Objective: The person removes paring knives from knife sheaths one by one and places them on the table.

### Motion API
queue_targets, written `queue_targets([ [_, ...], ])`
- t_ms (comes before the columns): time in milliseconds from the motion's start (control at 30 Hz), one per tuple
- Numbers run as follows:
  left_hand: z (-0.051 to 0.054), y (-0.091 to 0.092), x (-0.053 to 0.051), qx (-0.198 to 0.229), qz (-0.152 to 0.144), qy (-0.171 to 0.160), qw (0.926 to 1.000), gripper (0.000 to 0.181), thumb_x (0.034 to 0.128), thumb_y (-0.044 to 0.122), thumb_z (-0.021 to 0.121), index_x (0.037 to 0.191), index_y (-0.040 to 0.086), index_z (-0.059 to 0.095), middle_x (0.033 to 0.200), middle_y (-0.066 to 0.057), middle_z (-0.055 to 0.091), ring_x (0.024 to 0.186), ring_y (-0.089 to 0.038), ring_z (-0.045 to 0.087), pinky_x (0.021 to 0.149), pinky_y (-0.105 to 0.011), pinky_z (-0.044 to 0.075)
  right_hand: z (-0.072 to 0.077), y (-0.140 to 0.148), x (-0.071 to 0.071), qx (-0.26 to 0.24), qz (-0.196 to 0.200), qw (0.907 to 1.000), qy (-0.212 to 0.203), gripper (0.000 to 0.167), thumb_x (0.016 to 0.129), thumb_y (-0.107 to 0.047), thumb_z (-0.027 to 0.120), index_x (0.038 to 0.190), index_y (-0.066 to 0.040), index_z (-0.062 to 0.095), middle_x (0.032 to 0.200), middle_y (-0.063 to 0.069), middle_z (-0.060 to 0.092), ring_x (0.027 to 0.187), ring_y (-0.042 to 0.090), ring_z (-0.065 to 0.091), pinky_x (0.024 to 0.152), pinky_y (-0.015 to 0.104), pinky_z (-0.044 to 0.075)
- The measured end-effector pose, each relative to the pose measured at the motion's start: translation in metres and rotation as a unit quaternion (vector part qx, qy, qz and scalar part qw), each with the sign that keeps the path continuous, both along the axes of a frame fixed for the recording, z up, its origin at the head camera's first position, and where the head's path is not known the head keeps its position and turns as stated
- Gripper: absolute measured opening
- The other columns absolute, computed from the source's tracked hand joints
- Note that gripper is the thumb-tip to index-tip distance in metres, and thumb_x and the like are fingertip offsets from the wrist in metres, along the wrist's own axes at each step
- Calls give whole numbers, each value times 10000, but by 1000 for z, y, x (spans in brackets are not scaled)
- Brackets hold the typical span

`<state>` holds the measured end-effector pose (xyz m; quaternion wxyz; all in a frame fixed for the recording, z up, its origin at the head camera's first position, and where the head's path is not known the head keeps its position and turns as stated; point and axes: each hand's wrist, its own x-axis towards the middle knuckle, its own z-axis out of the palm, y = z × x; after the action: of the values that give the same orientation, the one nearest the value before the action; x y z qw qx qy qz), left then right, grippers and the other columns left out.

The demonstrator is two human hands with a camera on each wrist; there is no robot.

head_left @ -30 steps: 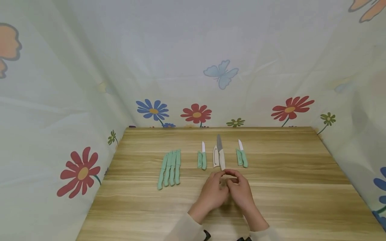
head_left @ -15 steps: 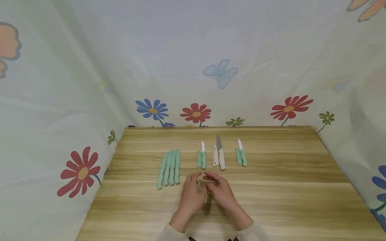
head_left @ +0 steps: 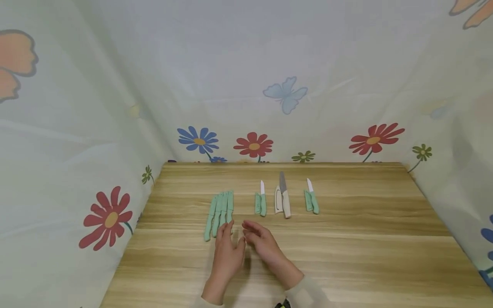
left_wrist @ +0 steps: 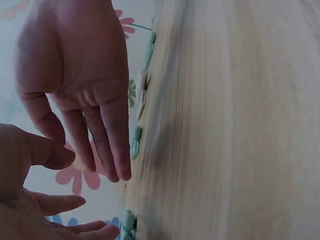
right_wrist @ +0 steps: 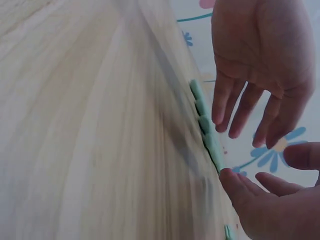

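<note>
My left hand [head_left: 227, 256] is held over the table with its fingers loosely straight, holding nothing. In the head view its fingertips overlap the handles of several green sheathed knives [head_left: 213, 214]; the wrist views show both hands raised above the wood. My right hand [head_left: 266, 249] faces it, palm inward, fingers extended and empty, a small gap between the two. Farther back lie a green paring knife [head_left: 263, 204] with a bare white blade, a cream-handled knife [head_left: 286, 201] with a grey blade, and a second green paring knife [head_left: 313, 201].
Beside the unsheathed knives lie their covers: a green sheath [head_left: 257, 203], a cream sheath [head_left: 278, 201] and another green sheath [head_left: 308, 200]. The wooden table [head_left: 358, 256] meets a flower-printed curtain [head_left: 215, 85] at its back and sides.
Both hands have moved left, from in front of the cream-handled knife toward the row of sheathed knives. The fingers have spread apart from one another. The knives have stayed in place.
</note>
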<state>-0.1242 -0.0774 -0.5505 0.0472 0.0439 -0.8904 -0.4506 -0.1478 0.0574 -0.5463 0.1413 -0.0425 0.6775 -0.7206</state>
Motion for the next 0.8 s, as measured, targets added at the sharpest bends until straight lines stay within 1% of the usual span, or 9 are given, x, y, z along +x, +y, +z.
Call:
queue_targets([
  [100,-2,-3,-1,88,-55,5,9999,623,969,178,661,1526,1,444,1573,-278,380,1403,-476,465,1113,-637,440,0,-8,-2,-119,98,9998,-154,473,1063,-60,437,1504,109,419,1553,308,446,1437,464,455,1162,464,457],
  [200,-2,-4,-1,168,-62,-28,9998,612,966,163,648,1521,0,450,1573,-274,381,1410,-476,461,1131,-636,423,0,-14,-2,-50,168,9995,-273,477,1069,-86,422,1514,88,424,1573,274,443,1444,434,460,1207,509,388],
  [333,-4,-4,-1,213,-23,-84,9997,627,942,132,632,1526,1,444,1587,-283,361,1423,-489,441,1144,-639,407,-2,-20,-3,98,224,9993,-289,474,1075,-100,423,1516,74,433,1578,250,450,1443,418,468,1237,540,324],
  [567,-6,-5,-2,214,34,-1,9998,634,910,86,616,1516,-2,452,1589,-296,358,1438,-472,430,1154,-626,404,-7,-24,-3,83,279,9995,-111,472,1077,-112,429,1506,85,443,1565,257,462,1441,426,467,1235,546,319],
  [667,-5,-5,-4,232,14,46,9997,626,909,67,606,1512,-11,455,1581,-294,370,1445,-466,423,1159,-621,401,-7,-25,-3,14,276,9995,-150,473,1079,-116,434,1508,85,440,1568,253,460,1437,422,474,1233,533,329],
  [800,-5,-4,-5,226,24,136,9996,620,893,45,617,1492,-25,474,1550,-289,414,1422,-460,447,1143,-614,420,-7,-25,-3,-28,246,9995,-178,473,1074,-109,445,1503,90,444,1566,261,458,1420,423,494,1221,518,357],
])
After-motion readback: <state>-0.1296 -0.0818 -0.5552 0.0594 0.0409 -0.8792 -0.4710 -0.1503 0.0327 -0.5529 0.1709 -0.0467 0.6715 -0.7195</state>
